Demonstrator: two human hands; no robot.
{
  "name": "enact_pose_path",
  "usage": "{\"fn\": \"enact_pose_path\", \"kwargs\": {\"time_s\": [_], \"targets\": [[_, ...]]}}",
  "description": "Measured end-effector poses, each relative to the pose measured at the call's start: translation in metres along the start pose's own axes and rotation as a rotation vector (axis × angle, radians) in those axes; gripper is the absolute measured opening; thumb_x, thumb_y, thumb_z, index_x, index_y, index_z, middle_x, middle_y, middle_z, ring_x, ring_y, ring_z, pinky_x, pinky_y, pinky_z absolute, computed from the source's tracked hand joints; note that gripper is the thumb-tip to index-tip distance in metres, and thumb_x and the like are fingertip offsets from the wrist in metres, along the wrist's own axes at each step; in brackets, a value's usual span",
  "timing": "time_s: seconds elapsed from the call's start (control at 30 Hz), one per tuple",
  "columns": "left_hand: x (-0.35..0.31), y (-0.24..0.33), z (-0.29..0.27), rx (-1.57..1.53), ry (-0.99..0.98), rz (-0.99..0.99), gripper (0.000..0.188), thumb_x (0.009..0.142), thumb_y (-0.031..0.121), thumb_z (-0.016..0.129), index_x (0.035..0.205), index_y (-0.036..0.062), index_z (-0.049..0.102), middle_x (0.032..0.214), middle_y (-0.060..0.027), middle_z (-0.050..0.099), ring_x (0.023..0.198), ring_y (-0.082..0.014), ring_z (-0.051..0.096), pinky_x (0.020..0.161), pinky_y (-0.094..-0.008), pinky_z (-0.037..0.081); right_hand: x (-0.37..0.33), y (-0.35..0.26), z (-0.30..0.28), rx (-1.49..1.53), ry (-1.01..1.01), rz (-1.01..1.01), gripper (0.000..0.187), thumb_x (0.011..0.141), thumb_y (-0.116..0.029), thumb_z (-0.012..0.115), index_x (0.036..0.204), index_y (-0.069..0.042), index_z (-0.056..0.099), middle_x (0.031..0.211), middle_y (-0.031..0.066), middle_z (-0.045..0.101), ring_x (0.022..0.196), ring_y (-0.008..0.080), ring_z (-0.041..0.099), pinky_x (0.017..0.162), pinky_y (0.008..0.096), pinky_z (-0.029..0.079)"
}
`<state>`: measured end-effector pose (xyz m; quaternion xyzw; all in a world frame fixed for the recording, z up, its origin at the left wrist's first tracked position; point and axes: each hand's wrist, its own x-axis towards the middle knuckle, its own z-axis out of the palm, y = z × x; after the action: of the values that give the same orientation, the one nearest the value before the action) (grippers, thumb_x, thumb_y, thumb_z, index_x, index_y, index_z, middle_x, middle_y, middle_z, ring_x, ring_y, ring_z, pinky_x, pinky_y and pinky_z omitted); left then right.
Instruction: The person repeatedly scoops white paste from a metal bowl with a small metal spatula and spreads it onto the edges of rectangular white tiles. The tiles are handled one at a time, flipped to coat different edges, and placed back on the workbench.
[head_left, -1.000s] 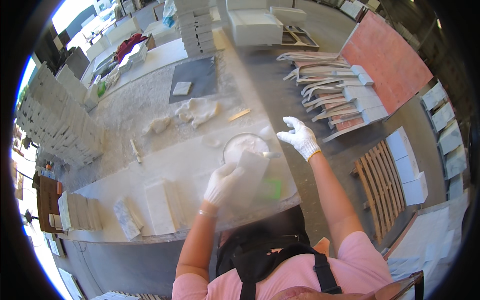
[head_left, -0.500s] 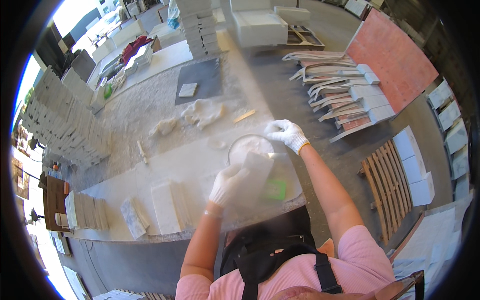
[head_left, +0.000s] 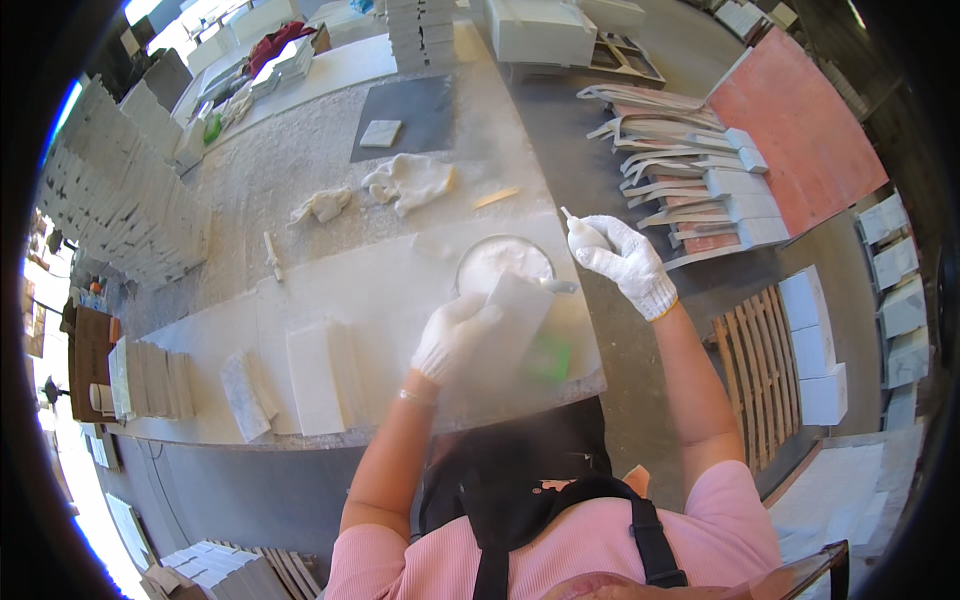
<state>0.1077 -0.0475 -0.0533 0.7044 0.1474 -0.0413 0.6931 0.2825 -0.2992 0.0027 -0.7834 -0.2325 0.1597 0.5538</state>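
My left hand (head_left: pixel 452 338), in a white knit glove, grips a flat pale stone tile (head_left: pixel 518 305) by its left side, tilted against the near side of a round bowl (head_left: pixel 459 270). White powder (head_left: pixel 500 258) fills much of the bowl. Off to the right, past the table edge, my gloved right hand (head_left: pixel 630 268) is closed around a small white squeeze bulb (head_left: pixel 585 236) with a thin nozzle pointing up and left. A grey handle-like piece (head_left: pixel 562 287) sticks out beside the bowl. Below the tile lies a blurred green patch (head_left: pixel 550 360), partly veiled by haze.
Pale slabs (head_left: pixel 318 375) and a marbled piece (head_left: pixel 247 395) lie along the near table edge. Farther off are crumpled white gloves (head_left: pixel 410 182), a wooden strip (head_left: pixel 497 197) and a tile (head_left: pixel 381 133) on a dark sheet. Tall tile stacks (head_left: pixel 120 200) stand left; a wooden pallet (head_left: pixel 760 370) sits right.
My right hand has moved right, away from the bowl's rim, and the bulb now shows in it. My left hand keeps the tile by the bowl. The whole view has shifted slightly.
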Motion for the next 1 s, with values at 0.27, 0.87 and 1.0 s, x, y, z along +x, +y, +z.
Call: {"fn": "enact_pose_path", "kwargs": {"time_s": [0.27,0.87,1.0], "targets": [[0.003,-0.005,-0.002,0.042,-0.014,-0.014,0.041,0.098,0.029,0.076,0.125,-0.0017,0.074,0.101,0.0003,0.073,0.092,-0.0068,0.062,0.082,-0.0273,0.053,-0.016,-0.034,0.008,0.081,-0.132,0.052,0.035,0.092,-0.006,0.079,0.125,0.002,0.073,0.116,0.008,0.078,0.108,0.0126,0.069,0.098,0.0298,0.054],[0.004,-0.002,-0.003,0.098,-0.022,-0.045,0.042,0.097,0.031,0.077,0.125,-0.0006,0.075,0.106,-0.0031,0.076,0.095,-0.0101,0.067,0.085,-0.0297,0.056,-0.008,-0.048,0.025,-0.107,-0.16,0.079,0.029,0.085,-0.011,0.086,0.11,0.002,0.079,0.106,0.0076,0.081,0.099,0.0126,0.073,0.092,0.0294,0.057],[0.006,-0.005,-0.001,0.07,-0.028,-0.041,0.042,0.097,0.03,0.078,0.125,-0.0005,0.075,0.106,-0.0037,0.076,0.095,-0.01,0.067,0.085,-0.0299,0.056,-0.008,-0.051,0.026,-0.119,-0.157,0.075,0.027,0.085,-0.011,0.086,0.108,0.001,0.08,0.105,0.0079,0.081,0.098,0.0127,0.073,0.091,0.0292,0.057]]}}
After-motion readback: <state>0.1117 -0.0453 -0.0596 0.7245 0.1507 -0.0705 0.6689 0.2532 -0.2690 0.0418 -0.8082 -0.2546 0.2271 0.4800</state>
